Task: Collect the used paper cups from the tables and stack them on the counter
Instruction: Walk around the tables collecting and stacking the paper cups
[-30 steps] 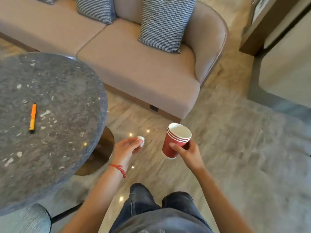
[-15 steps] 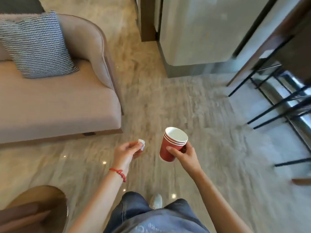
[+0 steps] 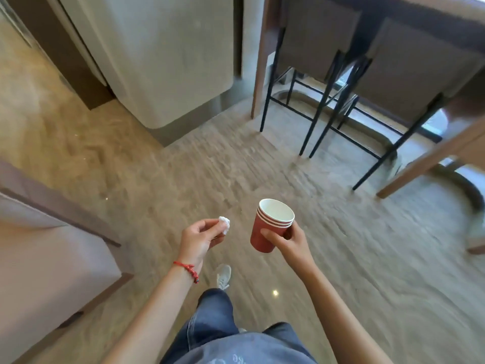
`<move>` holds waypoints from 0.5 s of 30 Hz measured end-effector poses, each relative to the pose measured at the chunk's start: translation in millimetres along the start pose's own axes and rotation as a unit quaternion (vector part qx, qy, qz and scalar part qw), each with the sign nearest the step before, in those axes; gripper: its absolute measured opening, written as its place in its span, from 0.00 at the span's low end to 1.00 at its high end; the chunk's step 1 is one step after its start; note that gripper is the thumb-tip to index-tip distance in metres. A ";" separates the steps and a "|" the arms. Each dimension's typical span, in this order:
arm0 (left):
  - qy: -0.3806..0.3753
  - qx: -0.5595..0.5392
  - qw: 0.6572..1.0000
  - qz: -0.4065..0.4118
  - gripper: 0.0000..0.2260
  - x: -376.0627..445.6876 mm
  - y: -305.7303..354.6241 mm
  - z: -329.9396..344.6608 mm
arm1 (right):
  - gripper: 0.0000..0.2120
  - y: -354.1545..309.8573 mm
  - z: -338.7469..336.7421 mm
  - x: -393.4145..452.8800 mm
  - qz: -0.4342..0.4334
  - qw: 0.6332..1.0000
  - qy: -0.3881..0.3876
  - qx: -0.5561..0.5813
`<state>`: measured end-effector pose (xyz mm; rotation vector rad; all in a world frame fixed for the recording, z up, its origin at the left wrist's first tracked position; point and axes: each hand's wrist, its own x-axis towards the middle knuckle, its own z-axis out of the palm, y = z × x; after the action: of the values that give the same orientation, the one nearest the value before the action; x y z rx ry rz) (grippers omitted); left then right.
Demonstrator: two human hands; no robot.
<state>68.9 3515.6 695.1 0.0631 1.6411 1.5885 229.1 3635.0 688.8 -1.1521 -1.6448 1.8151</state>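
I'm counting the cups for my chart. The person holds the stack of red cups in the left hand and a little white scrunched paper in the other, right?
Not quite. The head view shows the stack of red cups in the right hand. The little white scrunched paper is pinched in the left hand.

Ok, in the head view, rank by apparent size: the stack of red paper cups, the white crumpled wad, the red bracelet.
1. Stack of red paper cups, held by the right hand.
2 and 3. Red bracelet and white crumpled wad, pinched by the left hand: too alike to rank.
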 end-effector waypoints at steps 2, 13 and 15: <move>-0.031 0.018 0.999 -0.006 0.01 18.1 7.6 13.4 | 0.18 -1.6 -7.9 7.9 0.003 0.999 0.035 0.012; -0.141 0.088 0.986 -0.017 0.01 134.5 83.5 80.6 | 0.19 -37.6 -19.5 102.9 -0.003 0.984 0.167 0.064; -0.150 0.093 0.984 -0.018 0.01 156.7 96.9 91.0 | 0.19 -45.6 -19.5 123.3 -0.005 0.980 0.186 0.072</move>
<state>-29.0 3695.6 710.3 0.3524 1.5376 1.3214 165.8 3751.6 697.8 -1.3197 -1.2837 1.5660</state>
